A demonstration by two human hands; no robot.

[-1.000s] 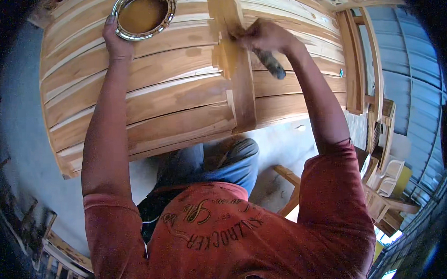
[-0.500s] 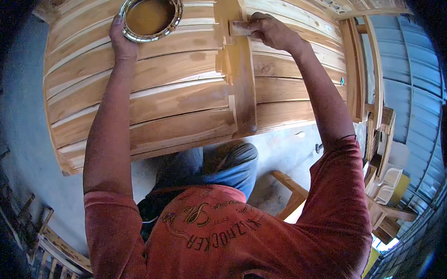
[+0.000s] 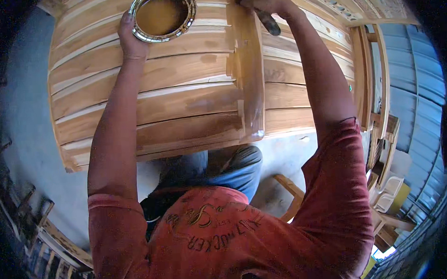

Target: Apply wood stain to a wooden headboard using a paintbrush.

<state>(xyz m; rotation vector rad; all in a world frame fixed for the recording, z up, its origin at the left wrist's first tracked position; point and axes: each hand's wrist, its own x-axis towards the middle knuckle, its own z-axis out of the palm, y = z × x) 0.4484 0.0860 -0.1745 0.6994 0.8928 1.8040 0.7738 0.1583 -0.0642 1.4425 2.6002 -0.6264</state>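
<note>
My left hand (image 3: 130, 38) grips the side of a round metal can (image 3: 139, 34) with brown liquid inside, held over the left part of a slatted wooden panel (image 3: 186, 69). At the top edge of the picture, my right hand (image 3: 272, 2) is closed on a paintbrush (image 3: 267, 23). Its dark, rounded handle end points toward me, and its head is at the upper part of a broad cross board (image 3: 251, 74). That board looks darker and wet, with a shiny spot at its near end. Brown smears mark the slat ends along its left side.
The panel's near edge lies just beyond my knees (image 3: 239, 168). Right of it stand a wooden frame (image 3: 379, 80) and a blue corrugated wall (image 3: 413, 74). A wooden leg (image 3: 292, 191) and a pale plastic chair (image 3: 390, 195) are at lower right; slatted wood pieces (image 3: 65, 253) at lower left.
My right hand has moved farther away along the cross board, and the brush handle now shows. The can and my left hand appear slightly farther right in the view.
</note>
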